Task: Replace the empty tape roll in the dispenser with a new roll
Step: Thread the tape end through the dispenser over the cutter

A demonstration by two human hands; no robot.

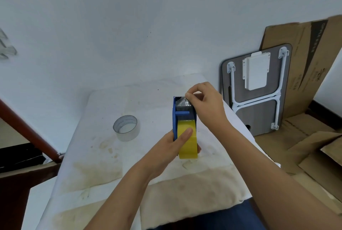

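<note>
The blue tape dispenser (175, 117) stands upright near the middle of the white stained cloth (103, 157) that covers the table; its serrated cutting edge is at the far end, and a blue crossbar runs over the middle of its body. A yellow tape roll (187, 144) sits in the near part of the dispenser and rises above the blue side wall. The left hand (175, 142) grips the dispenser and this roll together, with the thumb lying flat on the yellow surface; the right hand (205, 100) is pinched narrow at the far end, thumb and forefinger closed on something thin beside the cutter, probably the loose end of tape, but it is too small to say with certainty. An empty clear tape core (126, 128) stands apart on the cloth, to the left of the dispenser.

The right side wall of the dispenser is hidden behind the right hand and the roll; the grey part under the cutter is blurred. At the right, a folded small table (259, 117) leans on flattened cardboard (305, 67), which the picture edge cuts off.
</note>
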